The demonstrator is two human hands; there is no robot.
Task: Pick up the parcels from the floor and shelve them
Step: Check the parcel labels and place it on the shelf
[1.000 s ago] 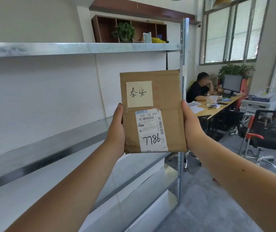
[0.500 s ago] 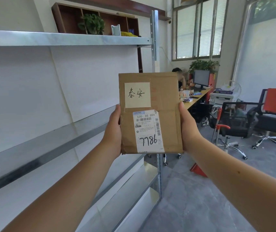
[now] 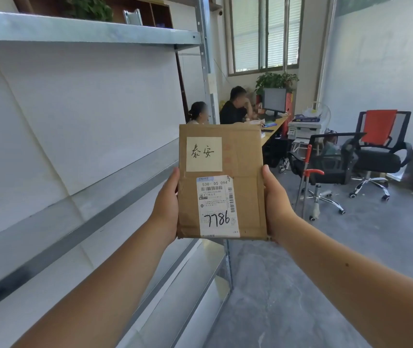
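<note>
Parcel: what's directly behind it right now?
Behind the parcel, held upright by the left hand and right hand, stand the rack's upright post and grey floor. The post's middle stretch and both hands' fingers behind it are covered.

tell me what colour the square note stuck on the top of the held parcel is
Pale yellow, with dark handwriting, on the square paper note; the head view shows it clearly.

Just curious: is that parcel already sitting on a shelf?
No, the parcel is held in the air between the left hand and right hand, beside the shelf.
</note>
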